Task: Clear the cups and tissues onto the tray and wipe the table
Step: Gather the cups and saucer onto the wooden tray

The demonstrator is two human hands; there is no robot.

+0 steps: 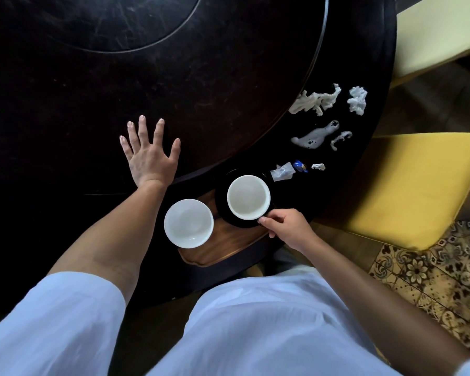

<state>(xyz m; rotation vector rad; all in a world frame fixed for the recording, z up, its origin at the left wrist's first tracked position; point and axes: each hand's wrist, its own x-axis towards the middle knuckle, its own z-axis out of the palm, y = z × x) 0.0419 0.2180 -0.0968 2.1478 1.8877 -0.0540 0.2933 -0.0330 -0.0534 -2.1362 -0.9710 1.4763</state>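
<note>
On the dark round tabletop (201, 90), the left hand (149, 156) was laid flat, fingers spread. A white cup (248, 197) on its black saucer (223, 210) was pinched by the right hand (288, 229) over the wooden tray (223, 251). Crumpled tissues (316, 100) were scattered nearby.

1. The left hand (148, 153) is laid flat, palm down, with the fingers straight and spread apart.
2. The left forearm is extended forward, bare below a white sleeve.
3. The right hand (285, 226) is held lower and nearer the body, its fingers curled and the thumb and forefinger pinched together.
4. The right forearm is angled inward from the right.
</note>
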